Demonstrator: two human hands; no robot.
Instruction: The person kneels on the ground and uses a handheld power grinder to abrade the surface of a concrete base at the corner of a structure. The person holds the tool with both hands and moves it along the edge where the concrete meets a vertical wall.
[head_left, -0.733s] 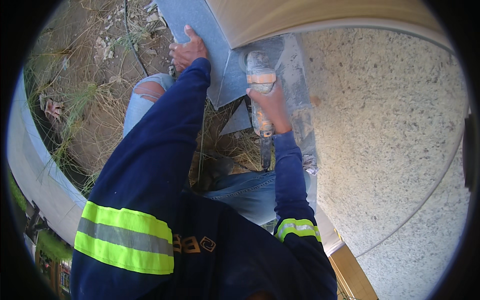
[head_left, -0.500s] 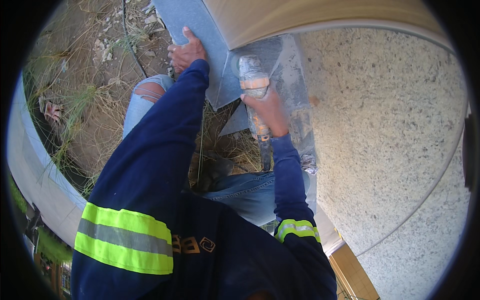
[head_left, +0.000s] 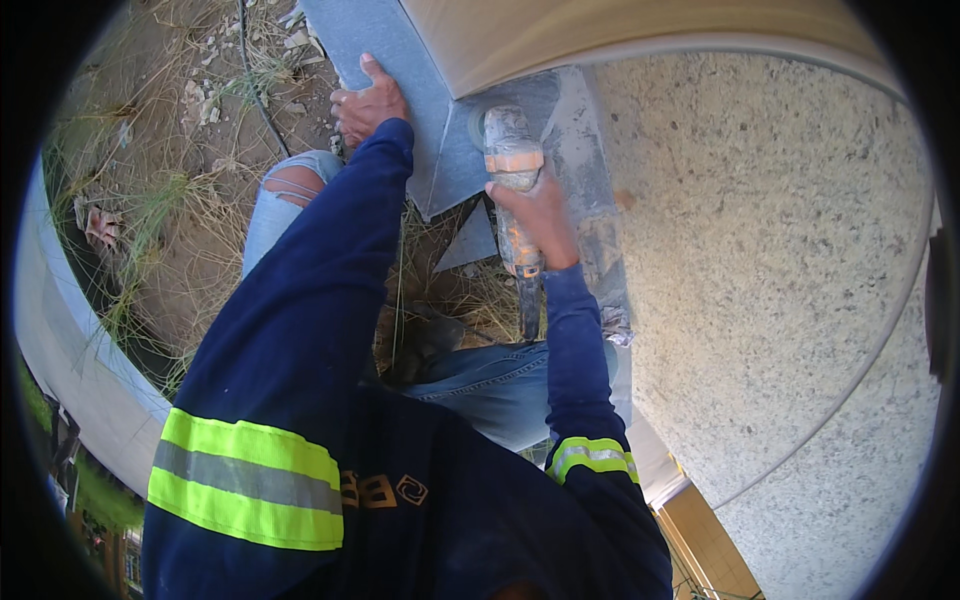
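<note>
My right hand is wrapped round the body of a dusty grey and orange angle grinder. The grinder's head and disc lie over the grey stone slab, close to the wall corner; whether the disc touches the stone cannot be told. My left hand lies at the slab's left edge, its fingers curled over that edge and the thumb pointing up along it. Below the slab's lower edge, a triangular piece of grey stone rests on the dry grass.
A speckled wall stands on the right, with a smooth beige surface at the top. Soil with dry grass and stone chips spreads on the left, crossed by a dark cable. A pale kerb curves along the far left.
The grinder and my right hand have shifted slightly in the picture, and more of the triangular piece shows. My left hand keeps its place on the slab's edge.
</note>
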